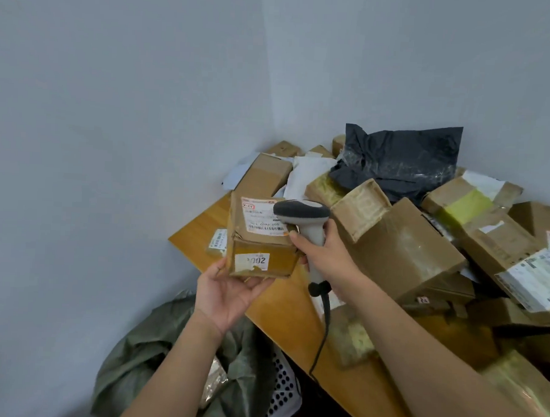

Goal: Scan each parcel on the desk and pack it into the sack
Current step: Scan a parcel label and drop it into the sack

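Scanning step under way; the left hand cradles a small cardboard parcel from beneath above the table edge; the right hand has its grip clenched round the barcode scanner, head over the shipping label; next, probably, lowering it into the green sack below.

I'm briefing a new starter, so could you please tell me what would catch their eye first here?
At centre, the left hand holds up a small cardboard box while the right hand aims a grey scanner at its label. Behind, parcels heap across the wooden desk, topped by a black bag; a green sack waits below.
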The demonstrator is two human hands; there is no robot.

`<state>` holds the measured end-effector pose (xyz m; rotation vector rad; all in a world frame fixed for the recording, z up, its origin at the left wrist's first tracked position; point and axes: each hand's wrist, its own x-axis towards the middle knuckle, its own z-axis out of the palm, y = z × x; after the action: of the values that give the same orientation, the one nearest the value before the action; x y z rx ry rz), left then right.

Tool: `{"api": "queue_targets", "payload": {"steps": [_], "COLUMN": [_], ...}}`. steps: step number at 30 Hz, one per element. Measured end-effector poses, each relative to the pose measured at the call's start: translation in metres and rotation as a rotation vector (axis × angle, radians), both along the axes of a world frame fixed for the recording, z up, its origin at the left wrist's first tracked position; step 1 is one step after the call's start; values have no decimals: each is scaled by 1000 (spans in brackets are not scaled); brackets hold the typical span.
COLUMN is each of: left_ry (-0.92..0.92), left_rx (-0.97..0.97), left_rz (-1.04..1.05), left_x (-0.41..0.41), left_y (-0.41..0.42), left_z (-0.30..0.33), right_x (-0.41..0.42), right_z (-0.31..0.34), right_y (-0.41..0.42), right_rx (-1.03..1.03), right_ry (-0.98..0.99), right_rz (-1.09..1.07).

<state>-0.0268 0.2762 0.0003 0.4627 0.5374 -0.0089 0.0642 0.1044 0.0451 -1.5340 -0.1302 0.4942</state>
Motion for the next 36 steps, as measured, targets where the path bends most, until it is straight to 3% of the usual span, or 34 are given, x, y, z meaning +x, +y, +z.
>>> {"api": "queue_targets", "payload": {"steps": [6,12,25,31,36], "left_ry": [61,89,166,160,163], "left_rx": [273,569,391,366,387], "left_rz": [-78,-295,80,159,173], "left_x": [-2,0,5,4,1], "left_y": [20,21,23,32,36], "left_z": [22,41,49,50,51], "right_x": [2,2,2,-6,-12], "right_z": [13,19,112,149,161], "right_y": [9,10,-2,-8,-9], "right_rx": [-55,-150,-239,-378,-493], "right_ry": [-138,-235,-123,-251,-346], "right_rz": [5,33,208,366,365]}}
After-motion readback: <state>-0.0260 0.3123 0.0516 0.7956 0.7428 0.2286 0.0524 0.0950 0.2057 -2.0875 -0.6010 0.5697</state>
